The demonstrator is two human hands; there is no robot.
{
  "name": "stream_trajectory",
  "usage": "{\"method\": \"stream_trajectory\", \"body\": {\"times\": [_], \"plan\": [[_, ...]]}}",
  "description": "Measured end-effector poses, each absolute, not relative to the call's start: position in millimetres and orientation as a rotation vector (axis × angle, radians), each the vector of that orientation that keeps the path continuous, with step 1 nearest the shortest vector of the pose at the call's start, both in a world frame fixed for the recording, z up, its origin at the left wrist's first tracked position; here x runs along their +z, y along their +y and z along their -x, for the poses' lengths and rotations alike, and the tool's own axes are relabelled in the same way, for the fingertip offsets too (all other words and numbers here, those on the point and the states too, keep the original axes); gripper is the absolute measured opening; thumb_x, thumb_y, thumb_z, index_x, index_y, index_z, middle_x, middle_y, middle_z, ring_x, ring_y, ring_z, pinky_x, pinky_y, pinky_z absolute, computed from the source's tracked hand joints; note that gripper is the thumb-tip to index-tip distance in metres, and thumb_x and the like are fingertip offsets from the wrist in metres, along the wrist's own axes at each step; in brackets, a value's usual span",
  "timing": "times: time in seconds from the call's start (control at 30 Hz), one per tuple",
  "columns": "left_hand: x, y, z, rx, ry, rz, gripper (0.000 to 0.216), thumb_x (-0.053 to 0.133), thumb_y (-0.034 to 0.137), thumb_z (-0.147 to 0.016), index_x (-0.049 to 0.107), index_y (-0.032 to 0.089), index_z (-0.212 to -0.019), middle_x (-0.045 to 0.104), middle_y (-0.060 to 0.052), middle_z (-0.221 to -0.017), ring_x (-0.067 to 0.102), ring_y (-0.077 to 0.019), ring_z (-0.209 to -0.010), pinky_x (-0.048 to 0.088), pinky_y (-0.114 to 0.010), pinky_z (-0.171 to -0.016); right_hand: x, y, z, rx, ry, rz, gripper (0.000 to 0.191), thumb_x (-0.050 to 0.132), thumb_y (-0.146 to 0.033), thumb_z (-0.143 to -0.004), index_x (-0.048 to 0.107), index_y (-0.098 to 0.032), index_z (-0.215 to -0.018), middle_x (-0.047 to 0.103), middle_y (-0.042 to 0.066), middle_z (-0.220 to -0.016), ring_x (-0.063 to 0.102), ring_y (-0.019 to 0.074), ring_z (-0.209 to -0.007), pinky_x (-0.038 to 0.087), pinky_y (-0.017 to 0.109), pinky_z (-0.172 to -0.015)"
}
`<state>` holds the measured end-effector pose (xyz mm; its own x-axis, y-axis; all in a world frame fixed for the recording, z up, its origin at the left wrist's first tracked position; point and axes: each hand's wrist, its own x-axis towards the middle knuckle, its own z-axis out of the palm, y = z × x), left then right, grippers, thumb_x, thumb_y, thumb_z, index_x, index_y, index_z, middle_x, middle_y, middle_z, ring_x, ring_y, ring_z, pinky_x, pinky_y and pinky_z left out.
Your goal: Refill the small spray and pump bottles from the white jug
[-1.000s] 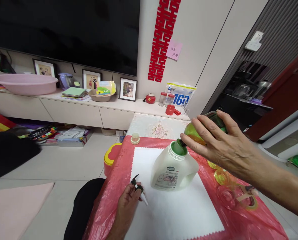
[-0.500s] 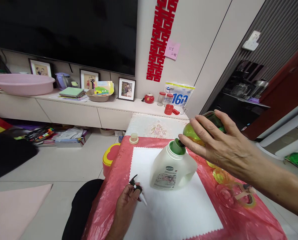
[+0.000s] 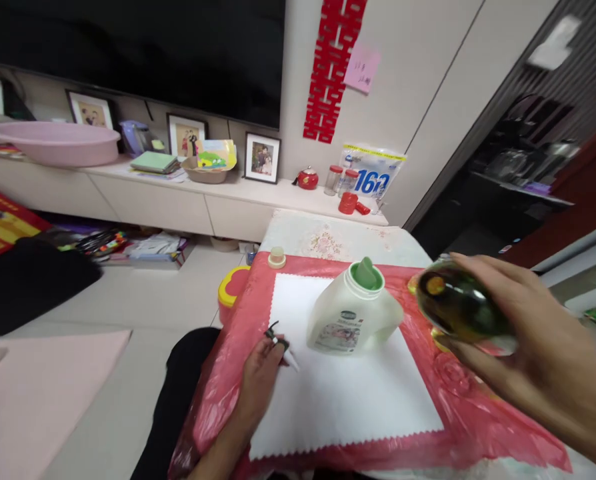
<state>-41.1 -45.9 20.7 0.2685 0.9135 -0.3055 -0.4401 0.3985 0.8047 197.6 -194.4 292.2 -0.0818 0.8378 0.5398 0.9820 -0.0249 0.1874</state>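
My left hand (image 3: pixel 261 367) is closed on a small black pump head (image 3: pixel 279 341) with a white tip, just left of the jug. Held in my right hand (image 3: pixel 533 333) is a dark green see-through bottle (image 3: pixel 458 303), tilted over the right side of the table and blurred by motion. Between my hands a pale detergent jug (image 3: pixel 351 320) stands upright on a white zigzag-edged sheet (image 3: pixel 348 400). Its green spout (image 3: pixel 368 275) is uncovered. A cream cap (image 3: pixel 277 258) sits at the table's far left corner, apart from both hands.
Red plastic film (image 3: pixel 218 400) covers much of the table. Yellowish clear items (image 3: pixel 438 339) lie at the right, partly hidden by my right hand. A yellow-and-red stool (image 3: pixel 231 293) stands left of the table. Behind runs a low cabinet (image 3: pixel 153 193) with frames and jars.
My right hand has carried the green bottle away from the jug's spout, to the right and lower. My left hand still holds the pump head. The view has shifted somewhat.
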Motion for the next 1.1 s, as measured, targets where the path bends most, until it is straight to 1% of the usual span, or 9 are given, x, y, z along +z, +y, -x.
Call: {"method": "stream_trajectory", "body": {"times": [0.07, 0.13, 0.23, 0.33, 0.43, 0.57, 0.8, 0.93, 1.1], "plan": [[26, -45, 41, 1.017, 0.830, -0.598, 0.046, 0.090, 0.046, -0.063, 0.072, 0.016, -0.092, 0.071, -0.001, -0.087, 0.064, -0.0133, -0.076, 0.053, -0.023, -0.066, 273, -212, -191, -0.568, -1.919, 1.928, 0.067, 0.058, -0.053, -0.092, 0.041, -0.027, -0.152, 0.055, 0.009, -0.137, 0.060, 0.0307, -0.115, 0.057, 0.045, -0.086], [32, -44, 42, 1.013, 0.790, -0.530, 0.044, 0.090, 0.044, -0.064, 0.071, 0.016, -0.092, 0.071, -0.001, -0.086, 0.065, -0.0126, -0.074, 0.054, -0.024, -0.068, 246, -225, -183, -0.382, -1.923, 1.934, 0.071, 0.064, -0.054, -0.088, 0.041, -0.032, -0.151, 0.057, 0.007, -0.135, 0.064, 0.0301, -0.110, 0.060, 0.043, -0.080], [45, -40, 45, 1.025, 0.752, -0.477, 0.039, 0.088, 0.043, -0.068, 0.070, 0.016, -0.089, 0.072, -0.002, -0.085, 0.067, -0.0127, -0.076, 0.056, -0.024, -0.072, 197, -233, -167, -0.153, -1.965, 2.016, 0.069, 0.061, -0.043, -0.090, 0.035, -0.028, -0.152, 0.054, 0.008, -0.138, 0.060, 0.0284, -0.118, 0.062, 0.042, -0.084], [59, -37, 49, 1.072, 0.756, -0.488, 0.031, 0.086, 0.040, -0.072, 0.069, 0.018, -0.088, 0.073, -0.002, -0.088, 0.068, -0.0124, -0.075, 0.057, -0.024, -0.074, 153, -233, -151, 0.015, -1.903, 2.109, 0.068, 0.058, -0.036, -0.088, 0.032, -0.029, -0.151, 0.051, 0.009, -0.139, 0.057, 0.0275, -0.121, 0.059, 0.047, -0.091], [74, -36, 54, 1.141, 0.738, -0.510, 0.027, 0.086, 0.035, -0.074, 0.068, 0.021, -0.090, 0.073, 0.000, -0.091, 0.068, -0.0112, -0.078, 0.057, -0.023, -0.076, 125, -229, -138, 0.158, -1.845, 2.170, 0.077, 0.060, -0.028, -0.082, 0.028, -0.031, -0.152, 0.047, 0.010, -0.139, 0.053, 0.0284, -0.123, 0.055, 0.050, -0.096], [93, -38, 58, 1.199, 0.721, -0.590, 0.033, 0.090, 0.035, -0.070, 0.067, 0.021, -0.089, 0.072, 0.003, -0.090, 0.068, -0.0103, -0.080, 0.056, -0.024, -0.081, 113, -220, -125, 0.194, -1.809, 2.153, 0.084, 0.064, -0.024, -0.078, 0.025, -0.032, -0.152, 0.046, 0.011, -0.137, 0.051, 0.0301, -0.123, 0.053, 0.053, -0.096], [109, -45, 60, 1.292, 0.739, -0.780, 0.037, 0.091, 0.037, -0.067, 0.070, 0.021, -0.092, 0.074, 0.001, -0.094, 0.066, -0.0114, -0.084, 0.052, -0.024, -0.084, 110, -208, -110, 0.204, -1.803, 2.091, 0.084, 0.061, -0.021, -0.076, 0.029, -0.032, -0.152, 0.045, 0.011, -0.140, 0.049, 0.0313, -0.127, 0.049, 0.053, -0.101], [103, -56, 60, 1.227, 0.760, -0.878, 0.032, 0.088, 0.035, -0.071, 0.071, 0.022, -0.095, 0.073, 0.001, -0.093, 0.066, -0.0114, -0.083, 0.052, -0.023, -0.079, 108, -203, -102, 0.262, -1.796, 2.076, 0.086, 0.062, -0.021, -0.075, 0.026, -0.032, -0.152, 0.042, 0.011, -0.142, 0.047, 0.0311, -0.128, 0.049, 0.053, -0.102], [97, -70, 58, 1.072, 0.775, -0.950, 0.034, 0.087, 0.036, -0.072, 0.073, 0.021, -0.100, 0.075, -0.002, -0.094, 0.069, -0.0156, -0.084, 0.055, -0.027, -0.080, 107, -194, -91, 0.378, -1.729, 2.059, 0.093, 0.067, -0.021, -0.075, 0.019, -0.036, -0.153, 0.039, 0.009, -0.145, 0.044, 0.0306, -0.131, 0.047, 0.053, -0.105]]}}
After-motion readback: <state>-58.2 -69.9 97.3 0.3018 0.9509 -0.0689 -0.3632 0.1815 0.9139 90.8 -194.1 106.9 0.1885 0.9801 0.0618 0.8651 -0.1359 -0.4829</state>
